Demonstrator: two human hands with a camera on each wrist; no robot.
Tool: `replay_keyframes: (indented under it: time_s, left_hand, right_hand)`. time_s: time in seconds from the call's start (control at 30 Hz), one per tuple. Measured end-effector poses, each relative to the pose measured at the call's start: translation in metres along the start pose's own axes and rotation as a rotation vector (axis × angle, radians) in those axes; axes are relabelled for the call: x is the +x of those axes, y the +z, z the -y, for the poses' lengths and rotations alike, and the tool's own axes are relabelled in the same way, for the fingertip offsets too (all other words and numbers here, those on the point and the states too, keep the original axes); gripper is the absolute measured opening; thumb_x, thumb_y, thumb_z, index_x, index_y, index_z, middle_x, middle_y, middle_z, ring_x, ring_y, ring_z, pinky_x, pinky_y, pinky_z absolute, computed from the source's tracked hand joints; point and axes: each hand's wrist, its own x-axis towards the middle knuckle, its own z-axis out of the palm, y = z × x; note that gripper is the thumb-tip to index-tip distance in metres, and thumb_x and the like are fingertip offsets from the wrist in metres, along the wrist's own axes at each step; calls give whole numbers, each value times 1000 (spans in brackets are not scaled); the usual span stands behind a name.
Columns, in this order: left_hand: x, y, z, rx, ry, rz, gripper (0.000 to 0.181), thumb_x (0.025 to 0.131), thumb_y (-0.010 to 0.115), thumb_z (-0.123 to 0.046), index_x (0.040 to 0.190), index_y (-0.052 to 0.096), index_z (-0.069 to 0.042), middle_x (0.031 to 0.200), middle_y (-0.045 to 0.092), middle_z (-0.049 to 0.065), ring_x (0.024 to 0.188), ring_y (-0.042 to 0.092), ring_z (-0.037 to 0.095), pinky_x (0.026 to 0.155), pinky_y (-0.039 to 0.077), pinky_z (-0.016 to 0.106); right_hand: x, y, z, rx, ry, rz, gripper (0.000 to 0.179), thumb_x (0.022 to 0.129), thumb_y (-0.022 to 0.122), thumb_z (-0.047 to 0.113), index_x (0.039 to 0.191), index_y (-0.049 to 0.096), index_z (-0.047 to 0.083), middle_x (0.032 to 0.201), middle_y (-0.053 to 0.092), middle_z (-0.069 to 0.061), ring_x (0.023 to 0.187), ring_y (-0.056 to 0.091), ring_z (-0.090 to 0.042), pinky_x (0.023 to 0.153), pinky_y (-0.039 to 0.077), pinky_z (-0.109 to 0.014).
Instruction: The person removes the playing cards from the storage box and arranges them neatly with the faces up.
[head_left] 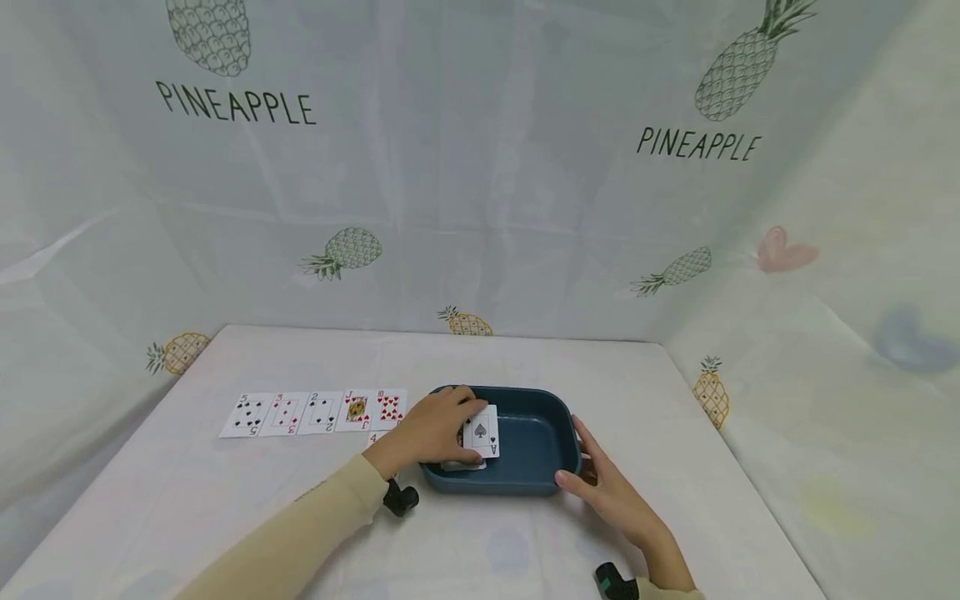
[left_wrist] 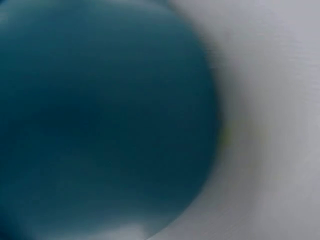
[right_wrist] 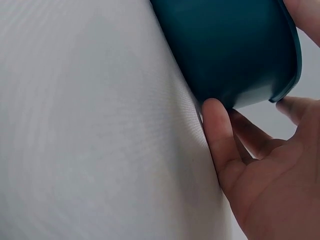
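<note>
In the head view my left hand reaches over the left end of a dark blue rectangular dish. Its thumb and fingers grip playing cards at their edges, with the ace of spades face up on top. Part of another card shows under the thumb. My right hand holds the dish by its right end, thumb at the near corner and fingers along the side. From the right wrist, fingertips are seen against the dish's lower edge. The left wrist view shows only the blurred dish wall.
Left of the dish lies a row of face-up cards: five of spades, three of diamonds, two of spades, jack and ten of hearts. A card marked four is partly hidden by my left wrist. A white cloth covers the table.
</note>
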Motion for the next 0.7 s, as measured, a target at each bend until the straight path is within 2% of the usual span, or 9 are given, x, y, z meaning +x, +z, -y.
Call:
replay_keyframes:
  time_s: [0.1, 0.2, 0.5, 0.7]
  left_hand:
    - [-2, -7, 2, -106, -9, 3, 86, 84, 87, -56, 154, 57, -16, 135, 58, 1, 117, 54, 17, 102, 51, 38]
    - [-5, -17, 4, -156, -4, -5, 87, 84, 90, -51, 155, 56, -14, 137, 56, 1, 120, 50, 17, 102, 51, 37]
    - [-23, -53, 19, -167, -21, -31, 91, 82, 92, -46, 158, 51, -16, 145, 51, 0, 131, 46, 18, 109, 50, 41]
    - [-46, -71, 37, -160, -60, -32, 91, 81, 94, -43, 158, 52, -16, 148, 51, 0, 133, 46, 20, 108, 51, 43]
  right_hand:
    - [0, 0, 0, -3, 3, -1, 90, 102, 72, 34, 171, 14, 38, 167, 33, -23, 141, 52, -36, 112, 45, -57]
    - [1, -1, 1, 1, 0, 4, 90, 102, 71, 34, 171, 14, 38, 168, 33, -22, 142, 51, -36, 113, 44, -57]
    - [1, -1, 2, 6, -5, 4, 89, 102, 71, 33, 170, 14, 40, 166, 35, -21, 141, 52, -35, 112, 45, -57]
    - [1, 0, -1, 15, -6, 7, 89, 102, 71, 32, 171, 14, 39, 166, 35, -22, 140, 53, -35, 112, 45, -57]
